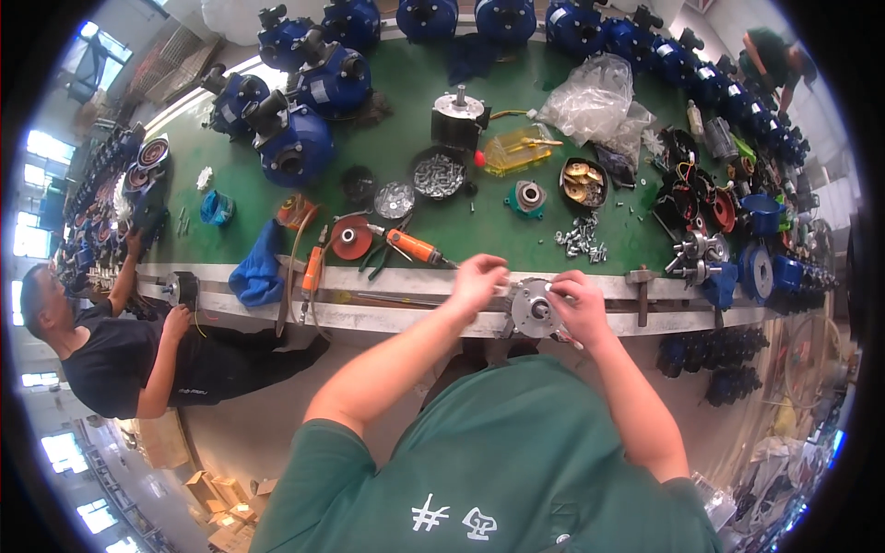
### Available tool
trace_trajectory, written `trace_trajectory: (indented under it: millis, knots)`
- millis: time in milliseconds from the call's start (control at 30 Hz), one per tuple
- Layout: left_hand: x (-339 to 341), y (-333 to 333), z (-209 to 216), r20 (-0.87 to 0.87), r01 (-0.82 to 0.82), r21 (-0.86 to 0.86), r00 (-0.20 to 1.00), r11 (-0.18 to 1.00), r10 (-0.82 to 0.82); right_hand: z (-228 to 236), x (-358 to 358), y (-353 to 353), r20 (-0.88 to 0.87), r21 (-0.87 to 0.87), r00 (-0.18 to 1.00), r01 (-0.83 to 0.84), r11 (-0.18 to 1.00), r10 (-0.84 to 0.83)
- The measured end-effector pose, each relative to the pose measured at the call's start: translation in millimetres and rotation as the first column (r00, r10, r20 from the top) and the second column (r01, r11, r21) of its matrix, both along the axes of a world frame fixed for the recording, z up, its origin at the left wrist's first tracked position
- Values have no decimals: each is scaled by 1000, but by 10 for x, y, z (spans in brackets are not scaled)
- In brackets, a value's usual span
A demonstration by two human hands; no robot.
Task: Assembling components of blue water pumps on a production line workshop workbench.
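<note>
Along the green bench [406, 88], an orange driver [415, 246] lies left, likely for quick reach; your left hand [477, 284] curls, can't tell if holding anything; round metal flange [529, 315] sits at the pale rail [682, 318], maybe for support; your right hand [583, 311] overlaps its rim, grip unclear; hammer [643, 290] right, probably kept handy.

The right hand [581, 308] hides part of the round metal flange [529, 315]. Left of the flange, anything the left hand [479, 284] pinches is too small to tell. Beyond it, the top edge crops blue motors [427, 20].
</note>
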State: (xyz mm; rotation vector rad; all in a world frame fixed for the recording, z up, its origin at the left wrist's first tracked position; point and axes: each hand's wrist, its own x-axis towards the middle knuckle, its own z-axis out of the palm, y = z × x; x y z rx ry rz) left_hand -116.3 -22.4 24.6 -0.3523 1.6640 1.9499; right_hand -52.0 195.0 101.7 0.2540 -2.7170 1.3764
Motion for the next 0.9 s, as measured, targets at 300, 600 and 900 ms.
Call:
trace_trajectory:
  millis: [300,600,900]
  knots:
    - [-1611,-1496,-781,-356,-277,-923,877,268,-323,-356,775,693,554,-409,778,565,717,-297]
    - [-1861,-1647,-876,-122,-110,-993,861,53,-494,-342,1200,747,706,-443,624,759,477,-336]
    - [-1793,-1604,-816,-453,-353,-878,831,322,-324,-427,959,626,488,-214,832,407,888,-263]
